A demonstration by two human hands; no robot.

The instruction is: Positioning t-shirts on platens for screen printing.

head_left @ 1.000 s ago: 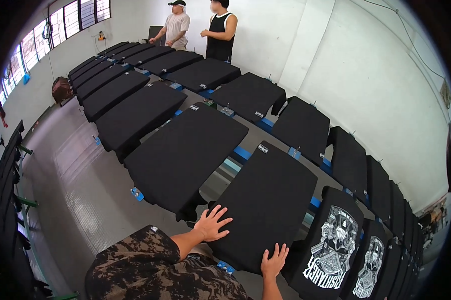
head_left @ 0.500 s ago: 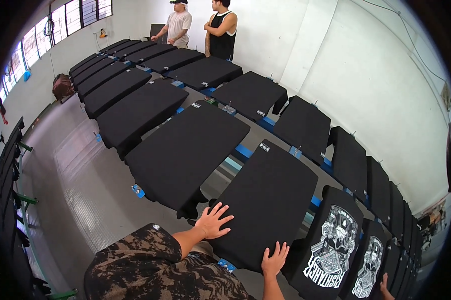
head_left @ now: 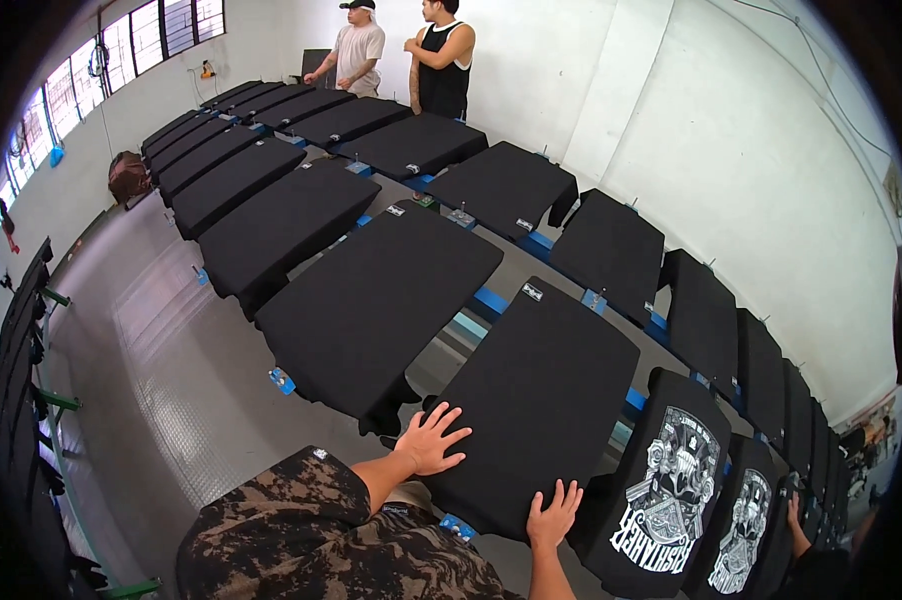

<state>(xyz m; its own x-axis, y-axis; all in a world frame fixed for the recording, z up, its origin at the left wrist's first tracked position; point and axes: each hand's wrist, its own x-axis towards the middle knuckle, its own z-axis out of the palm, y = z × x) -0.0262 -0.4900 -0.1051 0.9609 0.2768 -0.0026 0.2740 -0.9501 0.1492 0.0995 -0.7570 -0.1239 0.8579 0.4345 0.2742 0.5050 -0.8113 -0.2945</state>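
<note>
A plain black T-shirt [head_left: 541,385] lies stretched flat over a board in front of me, a small white label at its far end. Near its left edge my left hand [head_left: 431,440] rests on the cloth, fingers spread. My right hand [head_left: 555,512] lies on the near right corner of the same shirt, its fingers stretched out too. Neither hand grips anything. To the right is a black shirt [head_left: 666,490] with a large white print, and beyond it another printed shirt [head_left: 743,520]. On the left lies a second plain black shirt [head_left: 381,310] on its board.
Two long rows of shirt-covered boards run into the distance, with blue metal brackets [head_left: 457,528] between them. Two people [head_left: 443,65] stand at the far end. Another person's hand [head_left: 797,525] reaches in at the lower right. A rack of dark cloth [head_left: 21,330] stands left.
The view has shifted slightly. Both my hands stay flat on the same shirt. At the lower right, the other person's hand has moved up and to the right.
</note>
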